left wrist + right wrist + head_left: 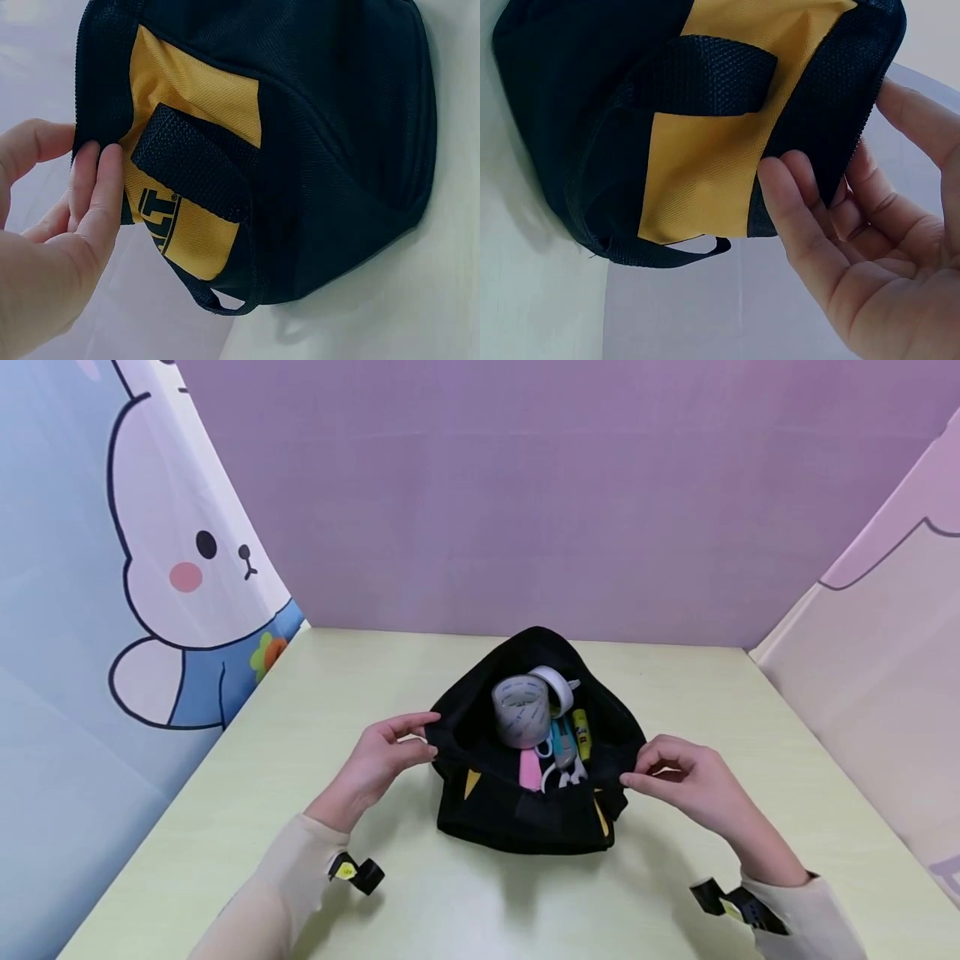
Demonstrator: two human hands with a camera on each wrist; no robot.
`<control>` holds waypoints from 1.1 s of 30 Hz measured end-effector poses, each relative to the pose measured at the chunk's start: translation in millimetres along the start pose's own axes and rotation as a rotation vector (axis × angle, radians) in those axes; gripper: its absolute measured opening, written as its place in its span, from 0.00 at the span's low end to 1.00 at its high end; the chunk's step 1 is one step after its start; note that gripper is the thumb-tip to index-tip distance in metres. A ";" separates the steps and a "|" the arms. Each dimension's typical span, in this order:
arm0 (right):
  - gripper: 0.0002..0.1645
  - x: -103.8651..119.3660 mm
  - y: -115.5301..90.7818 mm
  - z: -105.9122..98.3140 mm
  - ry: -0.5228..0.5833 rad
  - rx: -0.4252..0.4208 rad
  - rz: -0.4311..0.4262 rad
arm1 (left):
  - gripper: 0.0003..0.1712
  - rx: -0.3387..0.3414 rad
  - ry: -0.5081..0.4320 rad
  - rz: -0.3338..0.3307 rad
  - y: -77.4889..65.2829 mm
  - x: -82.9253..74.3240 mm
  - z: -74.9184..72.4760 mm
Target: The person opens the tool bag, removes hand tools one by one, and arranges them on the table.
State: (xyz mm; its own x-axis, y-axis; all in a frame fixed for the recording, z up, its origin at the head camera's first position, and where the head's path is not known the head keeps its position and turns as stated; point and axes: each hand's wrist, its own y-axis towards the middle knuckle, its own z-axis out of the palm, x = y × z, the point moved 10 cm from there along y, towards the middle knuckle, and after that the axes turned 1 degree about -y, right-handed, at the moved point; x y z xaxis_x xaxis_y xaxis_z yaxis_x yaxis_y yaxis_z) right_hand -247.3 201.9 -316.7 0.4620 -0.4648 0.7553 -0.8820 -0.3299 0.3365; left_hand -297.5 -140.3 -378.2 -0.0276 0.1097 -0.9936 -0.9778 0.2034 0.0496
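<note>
A black tool bag [517,827] with yellow panels stands on the table, its zippered mouth spread wide. My left hand [382,760] pinches the left edge of the mouth between thumb and fingers. At the opposite edge my right hand [693,781] pinches the rim the same way. Inside lie a wide roll of clear tape [522,718], a white tape roll [558,689], a yellow-green tube [582,735], a teal-and-grey tool [562,743] and a pink item [529,769]. Both wrist views show black webbing handles over yellow side panels [195,82], [705,161].
The bag rests on a pale yellow-green table [360,672]. Behind it rises a purple cloth backdrop [525,527]. A cartoon-printed sheet [67,635] borders the left side, and another printed sheet [885,693] the right.
</note>
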 end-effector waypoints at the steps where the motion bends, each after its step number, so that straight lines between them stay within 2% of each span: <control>1: 0.08 0.8 0.4 0.7 0.004 0.003 -0.005 | 0.30 0.008 0.008 0.004 0.7 -0.6 1.3; 7: 0.05 5.4 3.9 2.5 0.015 0.016 -0.034 | 0.29 0.042 0.017 0.010 4.6 -6.8 8.0; 12: 0.09 9.0 6.7 3.2 0.008 0.012 -0.067 | 0.26 0.073 0.028 -0.002 6.5 -13.7 12.9; 19: 0.11 13.2 9.3 4.8 0.022 0.015 -0.108 | 0.23 0.138 0.184 -0.018 8.9 -29.8 19.4; 26: 0.11 15.1 11.2 7.2 0.031 0.028 -0.122 | 0.23 0.169 0.213 -0.005 14.7 -62.8 31.6; 33: 0.06 15.2 11.4 8.1 0.037 0.040 -0.127 | 0.24 0.206 0.130 0.067 34.1 -102.5 58.3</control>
State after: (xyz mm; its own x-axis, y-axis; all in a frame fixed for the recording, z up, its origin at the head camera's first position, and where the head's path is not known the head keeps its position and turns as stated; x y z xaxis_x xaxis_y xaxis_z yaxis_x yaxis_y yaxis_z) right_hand -249.6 184.5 -306.0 0.5651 -0.3866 0.7288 -0.8120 -0.4171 0.4084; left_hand -316.0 -87.9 -268.7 -0.1307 0.0060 -0.9914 -0.9104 0.3953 0.1224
